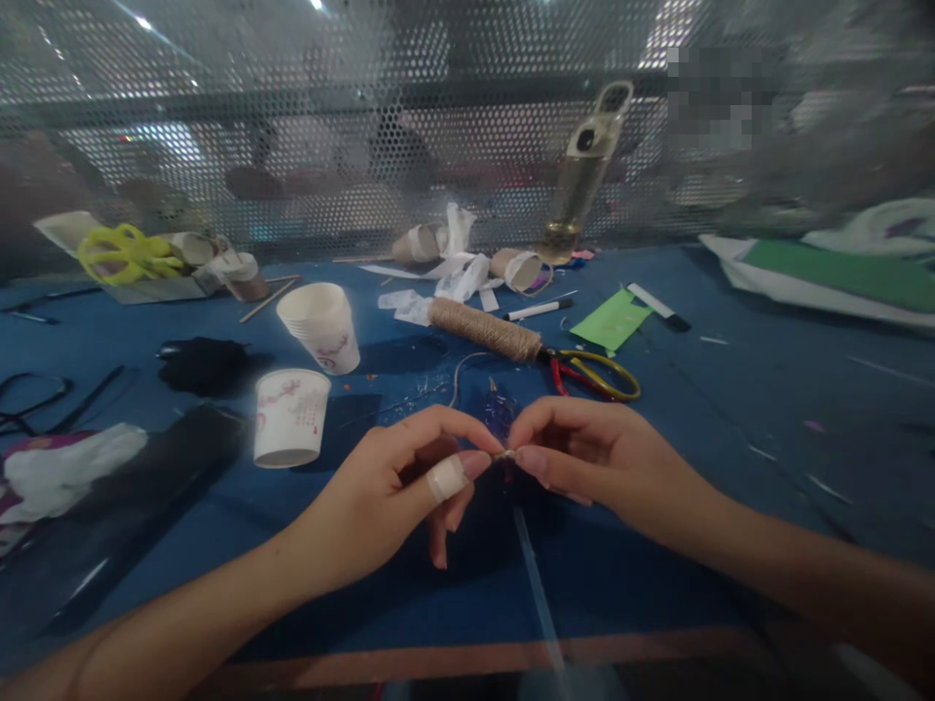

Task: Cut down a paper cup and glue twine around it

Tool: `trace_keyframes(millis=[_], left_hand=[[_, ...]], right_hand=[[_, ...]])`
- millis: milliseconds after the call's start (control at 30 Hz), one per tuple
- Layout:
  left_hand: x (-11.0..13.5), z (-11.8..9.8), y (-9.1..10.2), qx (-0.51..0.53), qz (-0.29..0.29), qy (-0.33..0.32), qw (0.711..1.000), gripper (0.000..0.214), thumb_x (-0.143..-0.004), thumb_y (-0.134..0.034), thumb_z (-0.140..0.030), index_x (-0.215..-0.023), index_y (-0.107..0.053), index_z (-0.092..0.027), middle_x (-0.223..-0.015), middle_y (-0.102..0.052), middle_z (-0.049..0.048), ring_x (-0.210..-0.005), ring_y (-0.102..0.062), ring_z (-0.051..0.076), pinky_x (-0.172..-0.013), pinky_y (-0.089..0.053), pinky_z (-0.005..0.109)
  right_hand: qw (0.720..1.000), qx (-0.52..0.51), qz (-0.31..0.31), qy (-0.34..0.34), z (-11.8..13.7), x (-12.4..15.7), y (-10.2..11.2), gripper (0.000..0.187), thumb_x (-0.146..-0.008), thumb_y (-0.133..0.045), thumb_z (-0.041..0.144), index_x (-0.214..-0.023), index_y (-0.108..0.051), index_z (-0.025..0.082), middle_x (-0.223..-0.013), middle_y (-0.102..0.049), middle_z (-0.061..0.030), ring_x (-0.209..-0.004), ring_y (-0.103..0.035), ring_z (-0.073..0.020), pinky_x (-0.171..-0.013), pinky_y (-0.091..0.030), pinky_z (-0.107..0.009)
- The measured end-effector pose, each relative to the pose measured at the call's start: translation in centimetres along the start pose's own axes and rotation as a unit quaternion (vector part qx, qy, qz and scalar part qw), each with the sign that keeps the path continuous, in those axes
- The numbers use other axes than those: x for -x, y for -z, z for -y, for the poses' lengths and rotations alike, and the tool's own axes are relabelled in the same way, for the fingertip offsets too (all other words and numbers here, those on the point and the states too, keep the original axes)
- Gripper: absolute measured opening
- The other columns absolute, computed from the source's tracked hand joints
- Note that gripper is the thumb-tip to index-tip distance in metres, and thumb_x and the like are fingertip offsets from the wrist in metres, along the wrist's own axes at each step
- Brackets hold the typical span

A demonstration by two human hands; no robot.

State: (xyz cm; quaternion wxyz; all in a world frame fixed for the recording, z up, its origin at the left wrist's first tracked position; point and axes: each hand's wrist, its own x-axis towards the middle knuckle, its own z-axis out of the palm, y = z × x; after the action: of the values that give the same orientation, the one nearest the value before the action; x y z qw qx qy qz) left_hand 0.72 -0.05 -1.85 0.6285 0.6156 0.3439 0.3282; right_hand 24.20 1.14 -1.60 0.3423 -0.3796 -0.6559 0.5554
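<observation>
My left hand [398, 492] and my right hand [584, 453] meet over the blue table [730, 409], fingertips pinched together on a small pale piece [505, 455] that is too small to name. A bandage wraps my left thumb. A thin strand of twine [460, 375] runs from the pinch area back toward a twine spool [486, 329] lying behind my hands. A small blue-purple object [501, 409] lies just behind my fingertips. A clear thin stick [537, 574] runs toward me from under my hands.
Two white paper cups [292, 417] [321, 326] stand left of the hands. Pliers with yellow and red handles [595, 375], a green paper [610, 319], markers [541, 310], tape rolls [518, 268], yellow scissors [124, 251], a bottle [584, 175] and a mesh screen [292, 117] lie behind.
</observation>
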Motion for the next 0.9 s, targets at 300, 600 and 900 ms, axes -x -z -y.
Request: trace_keyframes(millis=[300,600,900], left_hand=[[-0.16,-0.22,-0.06,-0.019,-0.01,-0.002,1.0,0.017,-0.104,-0.063,-0.04,-0.109,-0.068,-0.025,-0.06,-0.058,-0.0095,-0.046,-0.06,0.005,-0.05,-0.055,0.011],[-0.03,-0.13,-0.24,-0.042,-0.01,-0.01,0.999,0.015,-0.104,-0.062,-0.037,-0.109,-0.068,-0.024,-0.06,-0.057,-0.0097,-0.046,-0.061,0.004,-0.05,-0.054,0.01],[-0.15,-0.07,-0.15,-0.074,-0.016,-0.025,0.997,0.015,-0.105,-0.06,-0.035,-0.11,-0.068,-0.023,-0.06,-0.058,-0.0102,-0.046,-0.061,0.004,-0.051,-0.053,0.01]], right_hand=[[1.0,0.0,-0.017,0.024,0.18,0.11,-0.14,0.015,-0.09,-0.077,0.035,-0.086,-0.072,0.021,-0.068,-0.058,0.0053,-0.054,-0.043,-0.0072,-0.05,-0.037,-0.024],[1.0,-0.005,-0.004,0.016,-0.17,0.07,-0.28,0.016,-0.091,-0.076,0.036,-0.088,-0.071,0.022,-0.068,-0.056,0.006,-0.052,-0.041,-0.0063,-0.048,-0.033,-0.023],[1.0,-0.001,-0.008,0.014,-0.24,0.1,-0.38,0.015,-0.091,-0.076,0.036,-0.087,-0.072,0.022,-0.066,-0.054,0.006,-0.055,-0.042,-0.0074,-0.05,-0.036,-0.023]])
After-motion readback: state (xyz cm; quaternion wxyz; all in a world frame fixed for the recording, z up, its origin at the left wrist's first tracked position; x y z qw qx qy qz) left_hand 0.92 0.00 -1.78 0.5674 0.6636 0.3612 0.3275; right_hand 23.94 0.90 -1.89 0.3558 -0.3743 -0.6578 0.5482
